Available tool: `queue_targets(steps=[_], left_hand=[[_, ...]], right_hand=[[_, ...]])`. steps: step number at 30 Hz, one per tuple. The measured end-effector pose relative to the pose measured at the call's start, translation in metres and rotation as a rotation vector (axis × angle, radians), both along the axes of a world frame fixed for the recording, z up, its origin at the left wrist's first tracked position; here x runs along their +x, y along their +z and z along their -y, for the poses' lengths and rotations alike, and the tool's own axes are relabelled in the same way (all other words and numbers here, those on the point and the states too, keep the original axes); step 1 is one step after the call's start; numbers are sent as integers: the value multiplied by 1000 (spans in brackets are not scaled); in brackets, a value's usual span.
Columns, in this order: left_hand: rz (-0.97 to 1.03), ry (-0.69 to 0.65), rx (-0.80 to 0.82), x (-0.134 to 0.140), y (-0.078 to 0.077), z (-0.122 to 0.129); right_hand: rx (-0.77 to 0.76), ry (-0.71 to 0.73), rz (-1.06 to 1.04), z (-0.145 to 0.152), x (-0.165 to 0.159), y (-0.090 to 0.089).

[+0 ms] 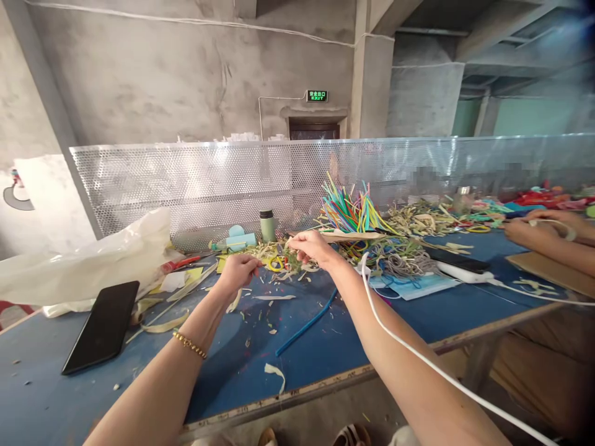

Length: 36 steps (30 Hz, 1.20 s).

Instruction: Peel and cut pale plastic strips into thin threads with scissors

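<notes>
Both hands (pixel 274 260) pinching pale strips (pixel 267 251) between them, scissors (pixel 275 264) just beneath

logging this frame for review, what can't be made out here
- Head view: left hand fingertips curl under, so whether they pinch anything is hidden.
- Right hand tips sink into the pale scrap pile; any grasp is too small to tell.
- Co-worker's hands: cut off by the right edge, partly blurred.
</notes>
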State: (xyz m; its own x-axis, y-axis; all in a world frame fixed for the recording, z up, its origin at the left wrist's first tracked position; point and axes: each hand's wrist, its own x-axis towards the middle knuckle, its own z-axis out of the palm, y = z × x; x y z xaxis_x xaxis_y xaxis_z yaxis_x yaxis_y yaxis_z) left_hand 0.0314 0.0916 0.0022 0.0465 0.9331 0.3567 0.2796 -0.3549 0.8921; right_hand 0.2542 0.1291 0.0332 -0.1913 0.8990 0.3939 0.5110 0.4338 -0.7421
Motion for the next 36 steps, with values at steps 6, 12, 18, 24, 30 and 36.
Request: queue_targets(steps=[6, 12, 18, 24, 30, 36], left_hand=[[439, -286, -130, 7, 1, 7], [427, -378, -111, 20, 2, 17], [373, -436, -133, 21, 1, 16], [355, -283, -110, 7, 0, 5], [411, -257, -65, 2, -2, -2], [457, -199, -63, -2, -1, -4]], right_hand=[[-210, 304, -331, 11, 4, 4], [-205, 419, -140, 19, -13, 2], [-32, 406, -24, 16, -18, 2], [-69, 318, 205, 17, -2, 5], [-258, 444, 207, 28, 6, 11], [-307, 644, -275, 24, 14, 11]])
